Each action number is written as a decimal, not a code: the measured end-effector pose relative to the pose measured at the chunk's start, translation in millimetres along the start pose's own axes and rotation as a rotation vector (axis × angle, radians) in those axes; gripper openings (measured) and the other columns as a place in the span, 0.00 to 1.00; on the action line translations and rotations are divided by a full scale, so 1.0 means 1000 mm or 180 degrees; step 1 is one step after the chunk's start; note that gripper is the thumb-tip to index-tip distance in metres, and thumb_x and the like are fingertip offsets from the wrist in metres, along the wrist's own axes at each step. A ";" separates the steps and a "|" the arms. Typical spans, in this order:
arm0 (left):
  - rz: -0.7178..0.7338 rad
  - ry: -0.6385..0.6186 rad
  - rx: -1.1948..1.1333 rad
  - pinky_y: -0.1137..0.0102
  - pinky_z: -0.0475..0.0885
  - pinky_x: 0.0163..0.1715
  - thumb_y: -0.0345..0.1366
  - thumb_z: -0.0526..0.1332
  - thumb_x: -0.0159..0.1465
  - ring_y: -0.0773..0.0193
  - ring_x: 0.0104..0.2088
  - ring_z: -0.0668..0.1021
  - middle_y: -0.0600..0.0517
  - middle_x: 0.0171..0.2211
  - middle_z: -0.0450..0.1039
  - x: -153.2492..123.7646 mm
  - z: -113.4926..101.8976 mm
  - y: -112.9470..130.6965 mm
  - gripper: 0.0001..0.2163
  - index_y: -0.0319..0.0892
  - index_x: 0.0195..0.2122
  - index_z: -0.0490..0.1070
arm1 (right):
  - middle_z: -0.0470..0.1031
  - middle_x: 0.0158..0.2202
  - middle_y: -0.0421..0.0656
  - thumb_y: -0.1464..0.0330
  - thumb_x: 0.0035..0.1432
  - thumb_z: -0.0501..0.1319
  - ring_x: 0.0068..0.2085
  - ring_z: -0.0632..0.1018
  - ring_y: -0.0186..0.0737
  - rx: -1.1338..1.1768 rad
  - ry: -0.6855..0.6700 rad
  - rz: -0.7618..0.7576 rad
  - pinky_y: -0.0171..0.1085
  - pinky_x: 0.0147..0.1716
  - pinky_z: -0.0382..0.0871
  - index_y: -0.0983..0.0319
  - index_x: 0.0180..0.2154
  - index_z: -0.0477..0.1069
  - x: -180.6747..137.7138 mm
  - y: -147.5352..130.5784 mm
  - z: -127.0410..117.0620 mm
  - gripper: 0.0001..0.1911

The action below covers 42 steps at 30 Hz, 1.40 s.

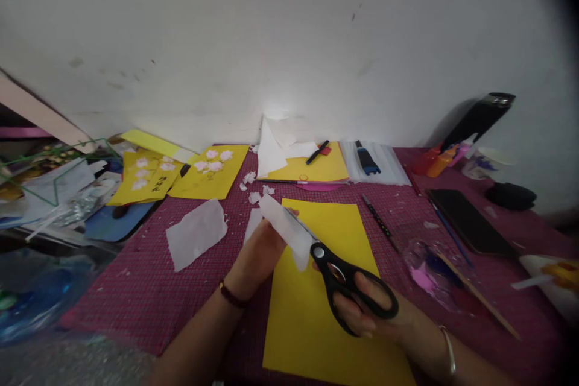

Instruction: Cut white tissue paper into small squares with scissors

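My left hand [260,250] is closed around a folded piece of white tissue paper [287,226], holding it above a yellow sheet [316,325] on the maroon table cloth. My right hand [368,310] grips black-handled scissors [350,286] with fingers through the loops. The blades reach up to the left into the white paper. A loose white paper piece [195,232] lies left of my left hand, with small white scraps [256,193] beyond it.
Yellow cards with pink flowers [210,170] lie at the back left. More yellow and white paper with a black marker [317,152] sits at the back. A black phone [468,220], paint palette [429,268], brush, paint bottles [441,160] and a dark flask stand right.
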State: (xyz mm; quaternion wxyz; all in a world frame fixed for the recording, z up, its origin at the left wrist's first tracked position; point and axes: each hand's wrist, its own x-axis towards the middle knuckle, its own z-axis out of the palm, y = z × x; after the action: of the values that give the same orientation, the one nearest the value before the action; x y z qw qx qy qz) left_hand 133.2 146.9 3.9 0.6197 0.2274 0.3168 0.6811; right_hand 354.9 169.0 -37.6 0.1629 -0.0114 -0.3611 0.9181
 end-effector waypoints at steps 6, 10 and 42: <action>-0.0113 0.0186 -0.0767 0.60 0.70 0.50 0.63 0.57 0.57 0.54 0.46 0.78 0.44 0.43 0.80 0.002 -0.009 0.018 0.31 0.39 0.43 0.77 | 0.61 0.22 0.32 0.50 0.62 0.58 0.15 0.54 0.22 0.0348 0.0138 0.0282 0.25 0.14 0.54 0.61 0.50 0.66 -0.005 0.000 -0.008 0.24; -0.0061 0.0207 -0.0803 0.64 0.72 0.43 0.62 0.58 0.58 0.58 0.39 0.80 0.46 0.36 0.80 0.003 -0.012 0.020 0.28 0.39 0.38 0.78 | 0.62 0.22 0.32 0.51 0.64 0.57 0.15 0.54 0.23 0.0273 0.0230 0.0243 0.25 0.14 0.54 0.61 0.49 0.65 -0.004 -0.001 -0.009 0.22; 0.0042 0.0521 0.0262 0.75 0.75 0.30 0.35 0.74 0.49 0.68 0.25 0.78 0.53 0.27 0.79 0.001 -0.010 0.007 0.10 0.38 0.29 0.77 | 0.66 0.28 0.40 0.44 0.55 0.59 0.27 0.64 0.35 -0.0333 0.0266 0.0413 0.36 0.29 0.57 0.63 0.54 0.65 0.001 -0.002 0.004 0.36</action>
State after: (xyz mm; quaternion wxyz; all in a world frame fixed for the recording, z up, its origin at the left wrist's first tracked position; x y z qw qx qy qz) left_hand 120.9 145.9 2.1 0.5774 0.1983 0.3926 0.6879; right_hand 354.4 168.1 -33.0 0.1172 -0.0815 -0.4000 0.9053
